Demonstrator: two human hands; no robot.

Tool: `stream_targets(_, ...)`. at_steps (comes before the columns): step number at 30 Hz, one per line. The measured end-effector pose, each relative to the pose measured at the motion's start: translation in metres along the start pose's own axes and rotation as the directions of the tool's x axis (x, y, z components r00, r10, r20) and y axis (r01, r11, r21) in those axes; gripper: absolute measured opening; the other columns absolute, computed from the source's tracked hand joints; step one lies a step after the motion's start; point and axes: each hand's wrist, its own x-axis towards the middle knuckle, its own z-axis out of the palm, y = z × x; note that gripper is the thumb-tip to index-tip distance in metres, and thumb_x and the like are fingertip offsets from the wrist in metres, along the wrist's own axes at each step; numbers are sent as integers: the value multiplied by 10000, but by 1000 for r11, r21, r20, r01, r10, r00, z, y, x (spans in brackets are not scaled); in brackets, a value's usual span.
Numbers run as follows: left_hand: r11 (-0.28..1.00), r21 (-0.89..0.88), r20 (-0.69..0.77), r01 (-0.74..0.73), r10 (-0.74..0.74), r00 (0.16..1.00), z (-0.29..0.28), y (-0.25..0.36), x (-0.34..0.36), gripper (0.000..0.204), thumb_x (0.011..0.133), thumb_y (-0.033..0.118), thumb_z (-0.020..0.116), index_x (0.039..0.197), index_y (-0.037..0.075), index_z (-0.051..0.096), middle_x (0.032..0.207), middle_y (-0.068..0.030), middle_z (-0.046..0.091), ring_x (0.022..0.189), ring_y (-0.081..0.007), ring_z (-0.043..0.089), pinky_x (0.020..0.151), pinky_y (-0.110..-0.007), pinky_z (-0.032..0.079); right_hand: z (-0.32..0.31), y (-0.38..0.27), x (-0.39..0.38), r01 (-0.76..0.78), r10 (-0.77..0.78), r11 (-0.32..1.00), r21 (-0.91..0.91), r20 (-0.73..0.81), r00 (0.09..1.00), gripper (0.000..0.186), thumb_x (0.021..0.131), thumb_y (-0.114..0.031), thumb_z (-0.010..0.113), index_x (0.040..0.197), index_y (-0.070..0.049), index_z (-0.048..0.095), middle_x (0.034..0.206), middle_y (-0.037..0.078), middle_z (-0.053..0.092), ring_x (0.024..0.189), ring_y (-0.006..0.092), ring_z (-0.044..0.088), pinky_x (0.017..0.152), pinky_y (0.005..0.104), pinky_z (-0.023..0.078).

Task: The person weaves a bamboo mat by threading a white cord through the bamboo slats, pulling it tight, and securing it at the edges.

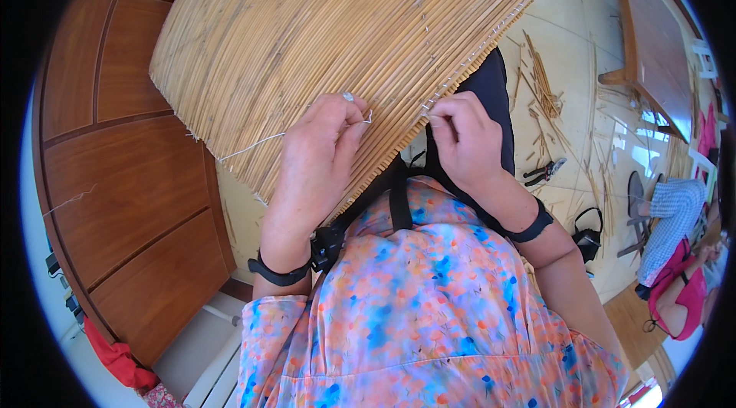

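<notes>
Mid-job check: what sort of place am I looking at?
Probably an indoor room used for handicraft, perhaps in a home: a large tan mat of thin stalks, loose straw-coloured stalks scattered on a glossy pale tiled floor, and brown panelled woodwork.

Slatted mat (307, 40): far edge cut off at top | white cord (249, 148): partly hidden behind left hand (322, 143) | right hand (469, 143): fingertip contact too small to tell | co-worker (678, 278): cut off, right rim
</notes>
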Motion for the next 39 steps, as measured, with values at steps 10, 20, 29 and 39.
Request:
stream_targets(10,999,-36,20,17,-16,1000,-5,-2,-2,79,849,-32,595,903,-4,543,940,-154,630,819,-309,636,701,-340,508,-17,-4,-12,-203,188,974,98,142,972,103,818,-60,682,779,-35,590,660,96,567,500,229,564,454,307,448)
stream_targets(20,994,27,-21,108,-107,994,-29,6,-12,67,870,-39,573,913,13,571,1053,-80,643,883,-144,592,775,-262,474,-15,-8,-14,-401,276,900,168,493,825,55,856,-69,641,843,-16,640,668,87,607,527,143,570,497,268,450)
stream_targets(29,975,-222,-1,-25,25,1000,-22,9,-21,98,803,-22,672,866,46,641,922,-50,640,746,-117,589,620,-247,460,-33,-28,5,-389,233,819,422,375,897,342,769,-63,727,1093,-43,618,860,27,533,518,52,436,492,198,389)
stream_targets(39,966,-246,87,-79,103,991,-11,25,-25,94,807,-22,674,884,27,651,837,-63,623,693,-129,595,598,-256,477,-27,-49,15,-195,9,796,573,311,951,305,764,-58,741,1047,-28,633,912,71,591,592,97,568,528,226,470)
